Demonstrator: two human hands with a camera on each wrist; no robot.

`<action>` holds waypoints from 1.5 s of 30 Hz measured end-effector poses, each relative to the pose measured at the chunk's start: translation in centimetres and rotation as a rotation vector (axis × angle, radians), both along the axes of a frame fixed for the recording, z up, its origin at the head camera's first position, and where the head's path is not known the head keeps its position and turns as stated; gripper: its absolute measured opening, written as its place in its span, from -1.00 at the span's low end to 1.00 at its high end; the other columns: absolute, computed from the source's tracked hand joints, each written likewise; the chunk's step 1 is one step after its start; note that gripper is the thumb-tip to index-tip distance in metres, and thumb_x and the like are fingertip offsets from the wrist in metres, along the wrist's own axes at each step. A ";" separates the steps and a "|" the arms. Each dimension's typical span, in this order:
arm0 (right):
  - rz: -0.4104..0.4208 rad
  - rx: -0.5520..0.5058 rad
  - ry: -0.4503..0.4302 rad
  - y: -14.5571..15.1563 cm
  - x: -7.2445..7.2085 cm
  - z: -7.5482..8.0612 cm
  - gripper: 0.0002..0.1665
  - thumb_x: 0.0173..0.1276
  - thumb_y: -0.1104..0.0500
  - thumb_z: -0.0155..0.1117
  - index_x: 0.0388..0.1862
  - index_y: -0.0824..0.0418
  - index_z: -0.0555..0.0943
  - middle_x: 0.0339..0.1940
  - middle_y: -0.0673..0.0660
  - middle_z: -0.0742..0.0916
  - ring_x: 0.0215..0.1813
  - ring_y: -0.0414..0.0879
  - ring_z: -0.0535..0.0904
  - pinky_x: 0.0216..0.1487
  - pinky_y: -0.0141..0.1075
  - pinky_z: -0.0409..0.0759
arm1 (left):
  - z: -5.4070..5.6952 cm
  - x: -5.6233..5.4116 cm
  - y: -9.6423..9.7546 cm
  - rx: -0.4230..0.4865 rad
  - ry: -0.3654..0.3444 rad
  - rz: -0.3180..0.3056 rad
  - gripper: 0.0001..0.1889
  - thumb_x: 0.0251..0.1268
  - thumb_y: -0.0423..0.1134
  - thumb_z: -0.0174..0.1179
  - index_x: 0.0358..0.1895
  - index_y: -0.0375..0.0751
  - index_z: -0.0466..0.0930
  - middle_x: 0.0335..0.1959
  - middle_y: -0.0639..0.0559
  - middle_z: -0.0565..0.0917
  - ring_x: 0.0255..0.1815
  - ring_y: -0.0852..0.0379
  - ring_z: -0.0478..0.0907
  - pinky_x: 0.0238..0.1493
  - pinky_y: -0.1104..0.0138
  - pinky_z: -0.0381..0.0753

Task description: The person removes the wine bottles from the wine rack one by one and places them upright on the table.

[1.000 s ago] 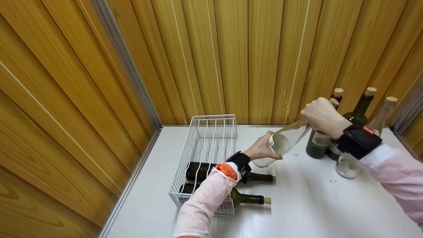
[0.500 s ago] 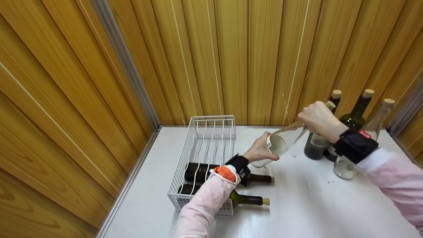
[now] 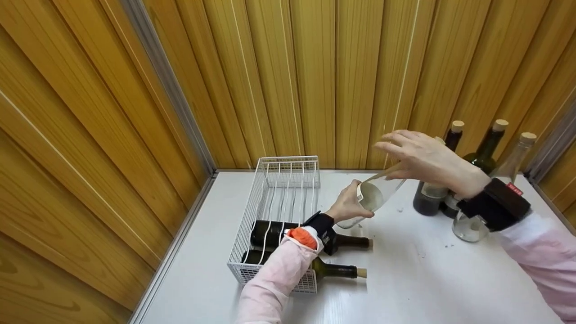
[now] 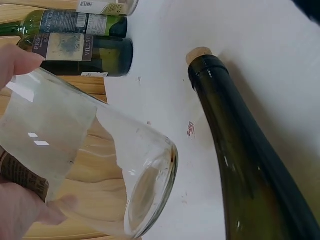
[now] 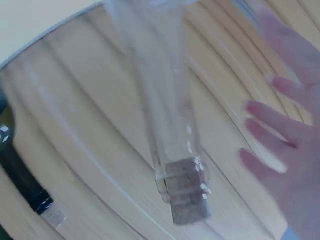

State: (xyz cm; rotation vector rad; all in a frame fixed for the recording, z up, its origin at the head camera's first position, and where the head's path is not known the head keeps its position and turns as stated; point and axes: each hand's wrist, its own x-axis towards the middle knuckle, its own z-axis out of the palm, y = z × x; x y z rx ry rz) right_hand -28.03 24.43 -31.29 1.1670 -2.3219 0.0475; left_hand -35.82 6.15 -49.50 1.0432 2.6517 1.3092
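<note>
My left hand (image 3: pixel 348 204) grips a clear glass wine bottle (image 4: pixel 142 170) round its labelled body, thumb on one side and fingers on the other. The bottle slants over the white table, base toward the wire rack (image 3: pixel 290 158) and neck up to the right. A cork (image 5: pixel 189 200) plugs its mouth in the right wrist view. Beside the neck, my right hand (image 3: pixel 432 162) has its fingers spread and holds nothing. In the rack lie two dark corked bottles, a nearer green one (image 3: pixel 337 271) and a farther dark one (image 3: pixel 353 243), partly hidden by my left arm.
At the right stand several corked bottles: a dark labelled bottle (image 3: pixel 427 204), a green bottle (image 3: pixel 483 157) and a clear bottle (image 3: pixel 470 230) among them. A wood-patterned wall (image 3: pixel 310 81) closes the back of the table (image 3: pixel 405 279). The rack's farther slots hold no bottles.
My right hand has released the bottle's neck and its fingers have spread. My left hand still grips the bottle, which has shifted slightly left in view.
</note>
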 end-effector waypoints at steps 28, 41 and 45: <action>0.139 -1.572 -0.563 1.0 -1.4 -4.7 -0.27 0.33 0.16 0.10 0.32 0.39 0.00 0.17 0.23 0.29 0.20 0.04 0.18 0.18 -0.30 0.17 | 0.2 0.4 0.2 0.147 -0.072 0.115 -0.26 -0.44 -0.28 0.53 -0.04 -0.14 0.30 -0.22 0.11 0.50 -0.17 0.20 0.44 -0.19 0.43 0.39; 0.201 -1.737 -0.833 -1.6 -3.3 -6.0 -0.68 0.35 0.07 0.08 -0.09 0.31 0.44 -0.26 0.12 0.66 -0.12 -0.04 0.52 0.03 -0.26 0.36 | -0.3 1.1 1.3 0.158 -0.094 0.103 -0.26 -0.44 -0.30 0.53 -0.04 -0.14 0.30 -0.25 0.15 0.49 -0.18 0.23 0.44 -0.18 0.44 0.38; 0.227 -1.767 -0.866 -2.0 -3.7 -5.5 -0.79 0.35 0.15 0.09 -0.36 0.30 0.52 -0.49 0.11 0.63 -0.35 -0.09 0.53 -0.16 -0.32 0.47 | -0.3 1.2 1.4 0.182 -0.103 0.094 -0.26 -0.44 -0.31 0.53 -0.04 -0.14 0.29 -0.26 0.16 0.49 -0.18 0.20 0.45 -0.18 0.43 0.38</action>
